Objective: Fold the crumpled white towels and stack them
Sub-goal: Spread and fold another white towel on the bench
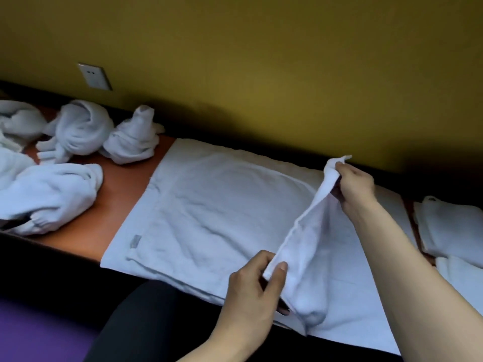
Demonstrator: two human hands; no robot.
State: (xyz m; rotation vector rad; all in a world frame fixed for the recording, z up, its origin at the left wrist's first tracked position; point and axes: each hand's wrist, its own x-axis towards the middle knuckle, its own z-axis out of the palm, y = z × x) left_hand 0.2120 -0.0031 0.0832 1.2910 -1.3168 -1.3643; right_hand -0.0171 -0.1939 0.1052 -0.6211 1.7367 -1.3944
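We take the flat towel (209, 205) spread on the orange-brown shelf (122, 194) as our landmark. It lies across the shelf's full depth, its far edge against the dark strip under the yellow wall (261, 61) and its near edge hanging just over the shelf's front lip. Our left hand (251, 286) pinches the near corner of that towel's right-hand edge between thumb and curled fingers, and our right hand (352, 186) pinches the far corner of the same edge; the two hands are well apart, with the lifted edge stretched between them and raised off the towel below. Left of the flat towel we see a bare band of shelf, and beyond it the crumpled towels (78, 129) in loose heaps, one of them (49, 197) reaching the front lip. Right of the flat towel, past a narrow strip of shelf, lies a stack of folded towels (449, 226), cut off by the frame's edge. Above the crumpled towels a white wall socket (94, 75) sits on the wall. Below the flat towel's near edge we see a dark-clad knee (146, 314) and purple floor (39, 333)
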